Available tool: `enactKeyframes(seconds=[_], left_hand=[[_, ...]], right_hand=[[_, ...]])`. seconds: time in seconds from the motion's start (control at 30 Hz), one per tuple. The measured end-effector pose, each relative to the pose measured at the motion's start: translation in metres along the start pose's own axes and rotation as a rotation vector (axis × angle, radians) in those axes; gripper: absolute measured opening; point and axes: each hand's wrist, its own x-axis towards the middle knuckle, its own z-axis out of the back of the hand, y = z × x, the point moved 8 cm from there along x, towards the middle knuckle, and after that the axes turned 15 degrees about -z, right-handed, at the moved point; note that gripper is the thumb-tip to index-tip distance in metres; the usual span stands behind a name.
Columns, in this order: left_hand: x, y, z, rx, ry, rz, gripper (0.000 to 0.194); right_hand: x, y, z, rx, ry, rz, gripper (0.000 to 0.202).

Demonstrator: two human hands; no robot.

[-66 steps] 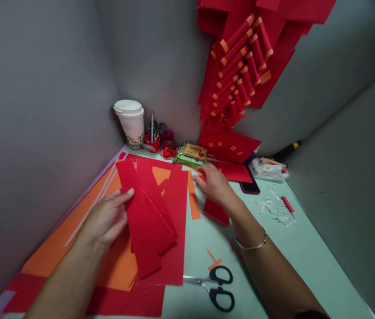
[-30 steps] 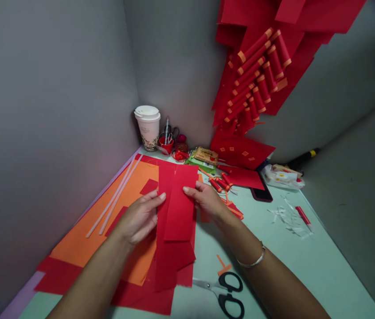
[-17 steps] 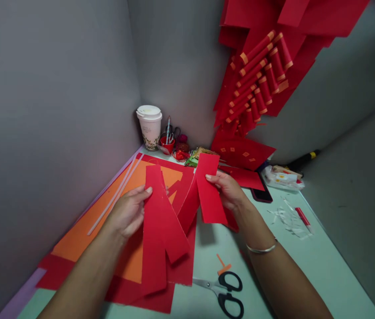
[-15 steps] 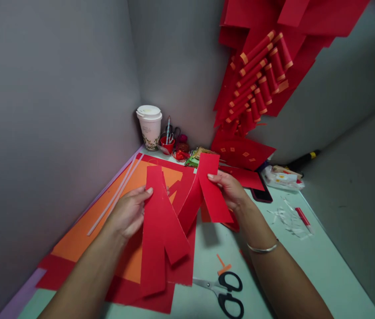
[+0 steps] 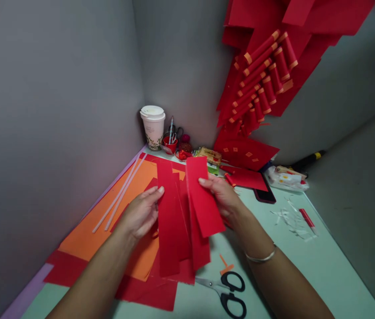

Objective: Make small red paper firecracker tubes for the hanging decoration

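Observation:
My left hand (image 5: 142, 212) pinches red paper strips (image 5: 167, 221) near their upper left edge, thumb on top. Opposite it, my right hand (image 5: 222, 195) holds other red strips (image 5: 204, 204), also with the thumb on the front. The strips hang side by side, long and narrow, partly overlapping. Beneath them lie orange sheets (image 5: 91, 226) on larger red sheets (image 5: 147, 294). Black-handled scissors (image 5: 224, 285) lie with blades apart near the front, beside small orange scraps (image 5: 226, 268). My fingers behind the strips are hidden.
A lidded white cup (image 5: 153, 128) and a small red cup of tools (image 5: 170, 144) stand at the back corner. Red paper rolls (image 5: 267, 79) hang on the wall. At the right lie a phone (image 5: 267, 195), a wrapped packet (image 5: 287, 177), white shreds (image 5: 294, 221) and a red-capped tube (image 5: 307, 219).
My hands have come closer together. The strips have swung nearer to upright and now hang almost parallel, where before they were fanned out. The view has shifted slightly.

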Motion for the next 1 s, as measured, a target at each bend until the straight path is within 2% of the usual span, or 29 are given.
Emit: enactKeyframes(seconds=[0.07,0.13,0.37,0.5,0.6,0.67,0.8,0.9,1.0], left_hand=[[-0.002,0.004,-0.004,0.002,0.024,0.02,0.012],[-0.005,0.007,-0.009,0.002,0.054,0.035,0.011],[-0.011,0.014,-0.021,0.033,0.191,0.092,0.028],[-0.006,0.012,-0.013,0.058,0.161,0.05,0.032],[-0.003,0.009,-0.007,0.064,0.127,0.018,0.028],[-0.002,0.008,-0.007,0.061,0.116,0.01,0.027],[-0.003,0.008,-0.01,0.04,0.108,0.002,0.028],[-0.006,0.012,-0.012,0.031,0.107,0.012,0.017],[-0.008,0.019,-0.013,0.035,0.116,0.05,0.01]], right_hand=[[0.007,-0.016,-0.009,-0.016,0.02,-0.048,0.033],[0.013,-0.027,-0.009,-0.014,0.001,-0.078,0.035],[0.018,-0.033,-0.004,-0.012,0.002,-0.095,0.038],[0.014,-0.02,0.001,0.021,-0.012,-0.037,0.034],[0.01,-0.004,0.009,0.07,-0.012,0.04,0.032],[0.009,-0.001,0.011,0.067,-0.001,0.041,0.034],[0.013,-0.019,0.005,-0.052,-0.026,-0.04,0.036],[0.018,-0.038,-0.005,-0.115,-0.045,-0.075,0.035],[0.018,-0.046,-0.013,-0.145,-0.038,-0.093,0.034]])
